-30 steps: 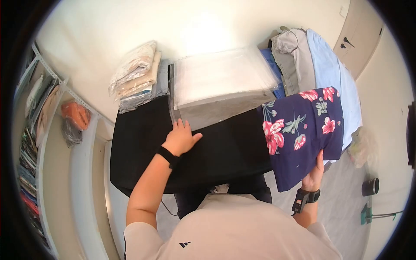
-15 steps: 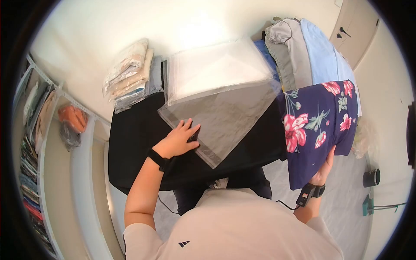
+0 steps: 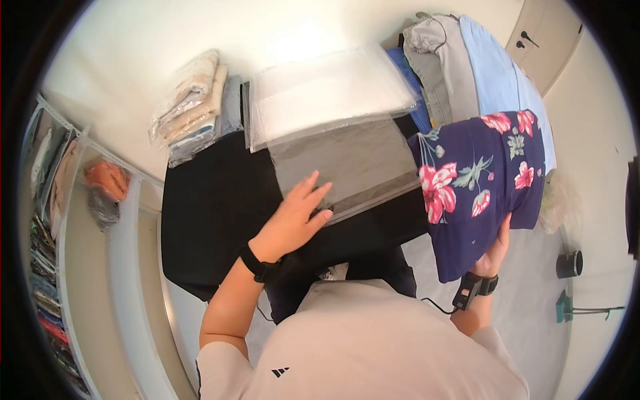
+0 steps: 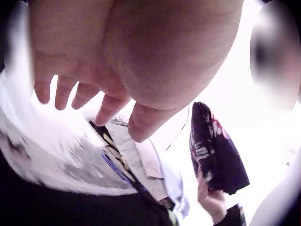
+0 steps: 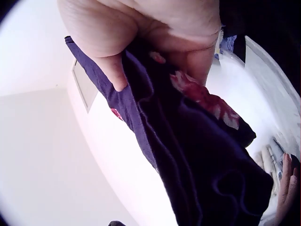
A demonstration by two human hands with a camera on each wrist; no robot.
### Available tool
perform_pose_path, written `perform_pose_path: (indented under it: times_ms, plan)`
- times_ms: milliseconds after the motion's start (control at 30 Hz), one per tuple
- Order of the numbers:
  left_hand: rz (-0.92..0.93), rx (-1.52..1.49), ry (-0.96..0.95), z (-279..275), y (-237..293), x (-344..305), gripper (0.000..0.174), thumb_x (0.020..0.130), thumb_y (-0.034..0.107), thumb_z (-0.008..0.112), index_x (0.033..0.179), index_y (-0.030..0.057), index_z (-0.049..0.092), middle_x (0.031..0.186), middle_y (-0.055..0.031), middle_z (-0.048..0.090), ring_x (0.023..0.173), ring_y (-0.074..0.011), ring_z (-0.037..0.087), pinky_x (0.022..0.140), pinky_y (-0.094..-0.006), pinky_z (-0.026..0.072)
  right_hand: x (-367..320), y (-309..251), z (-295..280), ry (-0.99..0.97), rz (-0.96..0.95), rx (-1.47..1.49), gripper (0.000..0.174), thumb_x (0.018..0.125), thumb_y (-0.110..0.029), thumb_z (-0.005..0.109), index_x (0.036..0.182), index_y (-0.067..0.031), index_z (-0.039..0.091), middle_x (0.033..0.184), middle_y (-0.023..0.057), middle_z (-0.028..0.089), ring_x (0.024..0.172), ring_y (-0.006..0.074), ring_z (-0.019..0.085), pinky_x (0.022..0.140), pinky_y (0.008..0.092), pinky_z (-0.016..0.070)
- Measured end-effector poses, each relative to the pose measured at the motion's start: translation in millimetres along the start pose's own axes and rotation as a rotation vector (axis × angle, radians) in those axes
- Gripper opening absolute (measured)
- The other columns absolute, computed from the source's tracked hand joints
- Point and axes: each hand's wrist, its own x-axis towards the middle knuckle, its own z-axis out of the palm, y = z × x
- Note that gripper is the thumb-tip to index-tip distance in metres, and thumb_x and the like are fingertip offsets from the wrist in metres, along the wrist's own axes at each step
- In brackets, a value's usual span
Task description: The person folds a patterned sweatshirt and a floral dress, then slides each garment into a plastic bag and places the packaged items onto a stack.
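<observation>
A folded navy cloth with pink flowers (image 3: 490, 173) is gripped at its near edge by the right hand (image 3: 495, 257), thumb on top; the right wrist view shows thumb and fingers on either side of the cloth (image 5: 188, 141). The left hand (image 3: 290, 223) is over the near edge of a clear plastic bag (image 3: 347, 157), its fingers spread and fairly straight. That bag lies on the black table cover, partly overlapping a stack of clear bags (image 3: 327, 90). In the left wrist view the palm (image 4: 136, 52) faces the camera; contact with the bag cannot be told.
Bagged folded clothes (image 3: 193, 107) are at the back left of the black-covered table (image 3: 200, 213). Grey and light blue garments (image 3: 497, 67) are piled at the back right. Shelves with packed clothes (image 3: 50, 253) stand at the left, a door (image 3: 543, 40) at the far right.
The top bag has swung from the stack toward the near edge, turned at an angle, then lies straighter. The left hand has moved right. The right hand still holds the flowered cloth, shifted slightly right overall.
</observation>
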Motion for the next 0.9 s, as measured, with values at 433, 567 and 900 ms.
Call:
perform_pose_path:
  times_ms: [433,567,900]
  plan:
    - [0.087,0.431,-0.050,38.3,7.9,-3.6,0.052,0.086,0.029,0.062,0.133,0.0136,0.047,0.142,-0.0204,0.036,0.129,-0.0378,0.037,0.101,-0.0479,0.0356,-11.1,-16.0,12.5,-0.009,0.049,-0.083,0.051,0.096,-0.039,0.048,0.134,-0.0052,0.046,0.134,0.0128,0.051,0.121,0.0296,0.050,0.103,0.0469,0.0396]
    - [0.102,0.489,0.035,38.1,3.7,3.4,0.050,0.085,0.021,0.060,0.130,0.0025,0.049,0.135,-0.0168,0.047,0.123,-0.0296,0.045,0.095,-0.0409,0.0416,-16.1,0.7,17.4,-0.012,0.131,-0.100,0.050,0.096,-0.037,0.049,0.134,-0.0048,0.045,0.133,0.0122,0.051,0.120,0.0290,0.051,0.103,0.0452,0.0395]
    - [0.133,0.156,0.284,24.6,-0.7,28.6,0.065,0.068,-0.018,0.048,0.131,-0.0083,0.039,0.135,-0.0252,0.043,0.122,-0.0376,0.045,0.104,-0.0392,0.0379,-16.8,57.6,21.7,0.051,0.650,-0.153,0.048,0.094,-0.023,0.056,0.132,0.0025,0.043,0.128,0.0169,0.054,0.112,0.0271,0.058,0.097,0.0408,0.0471]
